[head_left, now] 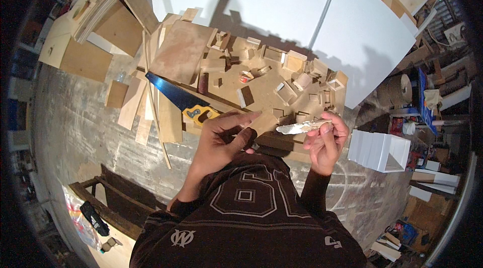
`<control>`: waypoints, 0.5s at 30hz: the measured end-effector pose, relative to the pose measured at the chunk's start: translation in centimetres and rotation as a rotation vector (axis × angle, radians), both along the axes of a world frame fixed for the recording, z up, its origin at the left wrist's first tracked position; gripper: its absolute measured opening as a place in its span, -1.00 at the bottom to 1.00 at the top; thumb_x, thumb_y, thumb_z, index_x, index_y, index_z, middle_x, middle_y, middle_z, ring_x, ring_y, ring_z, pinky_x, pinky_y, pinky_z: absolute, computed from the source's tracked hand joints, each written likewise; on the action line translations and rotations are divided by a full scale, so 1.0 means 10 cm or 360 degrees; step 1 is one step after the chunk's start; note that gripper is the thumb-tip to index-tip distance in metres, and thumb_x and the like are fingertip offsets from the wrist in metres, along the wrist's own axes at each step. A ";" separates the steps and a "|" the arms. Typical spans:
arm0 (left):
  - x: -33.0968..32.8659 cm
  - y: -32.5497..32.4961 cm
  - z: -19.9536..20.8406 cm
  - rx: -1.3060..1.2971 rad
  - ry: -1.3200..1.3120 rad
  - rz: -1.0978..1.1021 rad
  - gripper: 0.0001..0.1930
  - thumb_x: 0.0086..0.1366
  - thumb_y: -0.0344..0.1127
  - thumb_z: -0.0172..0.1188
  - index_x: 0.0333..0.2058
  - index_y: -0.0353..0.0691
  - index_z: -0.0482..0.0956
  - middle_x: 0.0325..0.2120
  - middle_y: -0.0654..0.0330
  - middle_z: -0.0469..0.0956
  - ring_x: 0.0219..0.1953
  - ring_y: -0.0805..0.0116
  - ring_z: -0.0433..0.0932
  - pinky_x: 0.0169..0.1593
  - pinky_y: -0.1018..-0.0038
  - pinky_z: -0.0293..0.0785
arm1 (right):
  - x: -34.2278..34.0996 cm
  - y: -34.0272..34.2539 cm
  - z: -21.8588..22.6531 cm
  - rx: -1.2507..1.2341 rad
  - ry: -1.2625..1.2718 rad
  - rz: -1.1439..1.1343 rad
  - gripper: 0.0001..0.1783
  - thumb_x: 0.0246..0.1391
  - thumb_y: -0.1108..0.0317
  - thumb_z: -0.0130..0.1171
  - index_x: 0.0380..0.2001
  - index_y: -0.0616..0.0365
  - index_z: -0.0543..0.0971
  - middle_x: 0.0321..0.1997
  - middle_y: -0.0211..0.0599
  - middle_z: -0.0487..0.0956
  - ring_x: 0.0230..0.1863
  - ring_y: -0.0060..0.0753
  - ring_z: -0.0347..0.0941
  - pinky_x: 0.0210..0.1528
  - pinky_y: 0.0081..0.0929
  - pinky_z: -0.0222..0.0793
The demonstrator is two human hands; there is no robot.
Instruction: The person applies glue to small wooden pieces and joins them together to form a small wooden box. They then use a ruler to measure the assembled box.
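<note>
My right hand (pixel 327 142) pinches a flat stick (pixel 299 127) whose left end is coated with a whitish, glue-like paste. To its left, my left hand (pixel 221 139) has thumb and forefinger closed on a small flat piece of light wood (pixel 263 123). The stick and the wood piece are apart. Both hands are in front of my body, over the near edge of the worktable (pixel 231 79). Just left of my left hand lies a handsaw (pixel 176 93) with a blue blade and yellow handle. Beyond the hands stand several small wooden box-like pieces (pixel 294 61).
A small orange-and-white tub (pixel 245 76) sits mid-table. Plywood sheets (pixel 183 49) and a long thin strip (pixel 155 112) are at the left. A white board (pixel 282 6) with a metal rod (pixel 323 15) rises behind. A white bin (pixel 370 149) stands right; a dark wooden frame (pixel 113 202) is lower left.
</note>
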State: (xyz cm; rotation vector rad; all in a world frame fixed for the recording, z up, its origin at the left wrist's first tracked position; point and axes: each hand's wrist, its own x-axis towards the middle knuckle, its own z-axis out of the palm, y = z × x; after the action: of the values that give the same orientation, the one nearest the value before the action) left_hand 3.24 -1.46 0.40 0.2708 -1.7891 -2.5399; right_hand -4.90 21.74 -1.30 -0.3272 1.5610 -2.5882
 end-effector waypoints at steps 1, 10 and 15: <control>-0.01 0.00 -0.02 -0.0067 0.0006 0.0028 -0.68 0.25 -0.66 0.18 -0.01 -0.44 0.58 -0.28 0.16 0.62 -0.29 0.48 0.63 -0.20 0.57 0.60 | -0.01 0.03 -0.04 -0.0091 -0.0057 0.0045 -0.72 0.22 0.39 0.16 -0.09 0.39 0.51 -0.46 -0.02 0.64 -0.60 -0.29 0.59 -0.66 -0.43 0.50; -0.02 -0.02 -0.19 -0.0202 0.0131 0.0211 -0.65 0.14 -0.64 0.35 -0.06 -0.38 0.61 -0.35 0.20 0.65 -0.32 0.51 0.61 -0.18 0.59 0.54 | 0.01 0.08 -0.12 -0.0632 -0.0229 0.0413 -0.73 0.17 0.48 0.09 -0.08 0.42 0.51 -0.21 0.12 0.58 -0.43 -0.16 0.61 -0.58 -0.39 0.57; 0.01 -0.07 -0.22 -0.0328 0.0002 0.0058 -0.70 0.21 -0.51 0.36 -0.06 -0.31 0.66 -0.29 0.20 0.69 -0.29 0.57 0.59 -0.17 0.60 0.50 | 0.13 0.01 -0.09 -0.0460 -0.0266 0.0207 -0.74 0.10 0.40 0.28 -0.23 0.32 0.48 -0.28 -0.09 0.51 -0.59 -0.41 0.47 -0.61 -0.58 0.44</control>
State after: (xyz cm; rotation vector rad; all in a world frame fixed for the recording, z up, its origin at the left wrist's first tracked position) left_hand 3.32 -2.16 -1.76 0.2918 -2.0054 -2.3065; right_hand -3.61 21.85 -2.19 -0.2192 1.0777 -2.6582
